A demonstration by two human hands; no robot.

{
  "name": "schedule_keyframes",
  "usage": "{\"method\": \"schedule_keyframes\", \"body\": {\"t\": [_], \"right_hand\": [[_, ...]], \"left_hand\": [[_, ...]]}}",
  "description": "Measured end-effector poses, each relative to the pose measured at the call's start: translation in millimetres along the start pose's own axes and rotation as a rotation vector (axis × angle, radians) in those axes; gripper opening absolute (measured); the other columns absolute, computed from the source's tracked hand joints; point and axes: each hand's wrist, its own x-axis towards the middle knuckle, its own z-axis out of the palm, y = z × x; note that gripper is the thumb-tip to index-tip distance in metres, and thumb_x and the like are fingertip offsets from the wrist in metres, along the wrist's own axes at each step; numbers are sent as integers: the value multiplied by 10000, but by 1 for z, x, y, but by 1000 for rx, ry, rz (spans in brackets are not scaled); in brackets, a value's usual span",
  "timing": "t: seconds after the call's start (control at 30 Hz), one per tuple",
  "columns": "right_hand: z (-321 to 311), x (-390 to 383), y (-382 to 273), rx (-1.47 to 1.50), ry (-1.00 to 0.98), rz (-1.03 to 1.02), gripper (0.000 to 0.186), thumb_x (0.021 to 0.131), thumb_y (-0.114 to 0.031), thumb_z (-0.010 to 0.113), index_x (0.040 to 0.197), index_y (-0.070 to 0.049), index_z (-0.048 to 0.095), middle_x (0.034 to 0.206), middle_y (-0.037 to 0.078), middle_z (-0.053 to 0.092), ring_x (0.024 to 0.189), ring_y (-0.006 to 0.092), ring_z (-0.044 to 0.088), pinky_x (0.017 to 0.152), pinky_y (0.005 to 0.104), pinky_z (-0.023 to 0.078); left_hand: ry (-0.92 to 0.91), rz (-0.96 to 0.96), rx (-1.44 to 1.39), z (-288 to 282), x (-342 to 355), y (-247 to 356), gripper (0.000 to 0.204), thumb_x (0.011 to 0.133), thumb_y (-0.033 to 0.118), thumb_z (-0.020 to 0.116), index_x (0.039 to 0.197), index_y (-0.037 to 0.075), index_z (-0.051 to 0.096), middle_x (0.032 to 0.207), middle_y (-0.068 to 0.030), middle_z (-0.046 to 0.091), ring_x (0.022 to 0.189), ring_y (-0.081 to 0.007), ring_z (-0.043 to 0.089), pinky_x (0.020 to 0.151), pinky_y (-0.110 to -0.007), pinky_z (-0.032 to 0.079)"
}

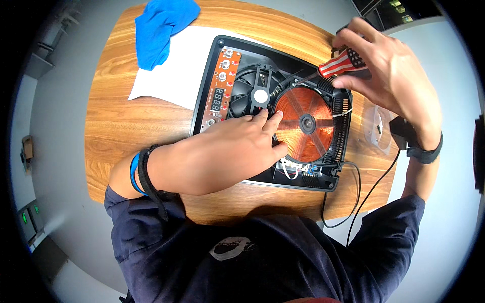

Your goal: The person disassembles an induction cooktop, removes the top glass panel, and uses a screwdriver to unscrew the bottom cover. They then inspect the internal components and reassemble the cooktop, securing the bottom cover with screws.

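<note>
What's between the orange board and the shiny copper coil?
The head view shows a black fan there, and part of the left hand.

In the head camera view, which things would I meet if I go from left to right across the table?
Blue cloth, orange circuit board, white fan hub, copper coil, clear plastic piece.

Bright light washes out the paper (182,68), and fisheye edges bend into blackness.
</note>
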Motion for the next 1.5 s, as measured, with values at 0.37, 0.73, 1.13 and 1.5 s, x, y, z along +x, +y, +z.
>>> {"method": "schedule_keyframes", "body": {"t": [0.37, 0.73, 1.13, 1.5], "right_hand": [[22, -15, 12, 311, 86, -26, 341, 946, -218, 884, 1155, -52, 672, 1041, 119, 740, 969, 355, 797, 808, 457, 629], [10, -20, 10, 310, 42, -112, 399, 963, -278, 871, 1207, -36, 668, 1171, 106, 743, 988, 343, 804, 836, 426, 671], [-2, -23, 6, 237, 4, -128, 236, 948, -133, 847, 1161, -54, 784, 1156, 78, 753, 970, 329, 741, 850, 440, 639], [8, -43, 1, 281, -29, -174, 200, 830, 12, 820, 1005, -58, 752, 1244, 28, 700, 1241, 286, 678, 1002, 421, 632]], "left_hand": [[27, 2, -1, 3, 1, 1, 513, 1069, 71, 537, 1573, -13, 580, 1673, -470, 435, 1493, -571, 586, 1140, -522, 597], [29, -13, -27, 0, 2, 1, 471, 1110, 136, 556, 1562, 10, 598, 1690, -438, 437, 1503, -565, 574, 1155, -540, 580], [55, 18, -178, 3, 7, -19, 641, 1029, 234, 796, 1576, -23, 579, 1681, -346, 492, 1621, -502, 440, 1308, -536, 444], [-23, -3, -217, -3, 11, -17, 654, 987, 224, 830, 1535, -30, 578, 1555, -296, 546, 1434, -460, 604, 1197, -506, 523]]}}
